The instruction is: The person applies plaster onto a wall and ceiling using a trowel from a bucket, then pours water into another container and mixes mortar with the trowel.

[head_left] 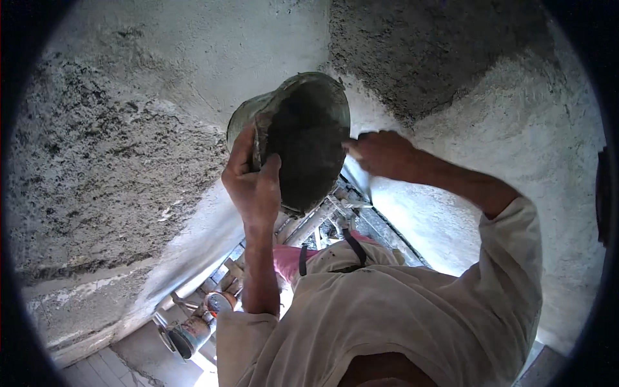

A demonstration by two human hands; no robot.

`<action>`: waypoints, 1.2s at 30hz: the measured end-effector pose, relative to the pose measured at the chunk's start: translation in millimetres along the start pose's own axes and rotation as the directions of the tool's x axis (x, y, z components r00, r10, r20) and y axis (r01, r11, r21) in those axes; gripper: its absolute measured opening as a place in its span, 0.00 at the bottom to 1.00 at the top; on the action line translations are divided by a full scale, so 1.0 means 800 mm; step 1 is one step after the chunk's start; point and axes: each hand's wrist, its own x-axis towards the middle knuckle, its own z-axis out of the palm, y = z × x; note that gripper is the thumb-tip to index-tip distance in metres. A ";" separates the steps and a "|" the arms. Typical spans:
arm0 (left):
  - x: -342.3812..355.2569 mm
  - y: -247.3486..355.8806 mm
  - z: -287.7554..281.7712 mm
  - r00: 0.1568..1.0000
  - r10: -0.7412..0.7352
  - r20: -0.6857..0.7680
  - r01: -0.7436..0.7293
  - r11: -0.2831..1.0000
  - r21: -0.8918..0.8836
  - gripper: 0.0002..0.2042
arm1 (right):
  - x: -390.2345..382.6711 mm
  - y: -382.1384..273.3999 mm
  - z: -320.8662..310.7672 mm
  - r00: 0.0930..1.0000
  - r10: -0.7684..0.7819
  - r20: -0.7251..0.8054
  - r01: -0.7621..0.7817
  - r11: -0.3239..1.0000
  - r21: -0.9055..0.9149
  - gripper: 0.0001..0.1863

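- Gripping the rim of a mortar pan [309,138], the left hand [253,184] holds tight: thumb on the dark inner face, fingers wrapped round the outer side.
- The pan is tilted up on edge in the upper middle of the view, its mouth turned toward the person and its inside coated with dark grey mortar.
- The right hand [382,153] is at the pan's right rim, its grip narrow, fingers curled around something pale and flat; what it is cannot be told, since only a blurred edge shows below the fingers.
- Both forearms rise from a stained cream-coloured shirt [400,316] with short sleeves that fills the lower right.
- Behind the pan stands a rough plastered wall [109,161], mottled dark and damp on the left and at the far top right, paler and smoother in between.
- Far below, on the floor at lower left, a paint-smeared bucket [190,334] lies on its side, with a second round container [220,302] just beside it.
- Wooden poles or planks [316,222] run under the pan's lower edge.
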 end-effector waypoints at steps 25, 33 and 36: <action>-0.037 -0.023 -0.080 0.916 -0.307 -0.259 0.114 0.818 -0.564 0.26 | -0.047 -0.036 -0.186 0.942 -0.238 -0.238 0.269 0.957 0.108 0.19; -0.056 0.036 -0.071 0.879 -0.228 -0.418 0.024 0.897 -0.441 0.31 | -0.121 -0.044 -0.400 0.605 -0.585 -0.540 0.760 0.626 0.174 0.21; -0.059 0.034 -0.071 0.877 -0.225 -0.424 0.048 0.919 -0.390 0.31 | -0.143 0.006 -0.413 0.695 -0.328 -0.640 0.659 0.647 0.384 0.24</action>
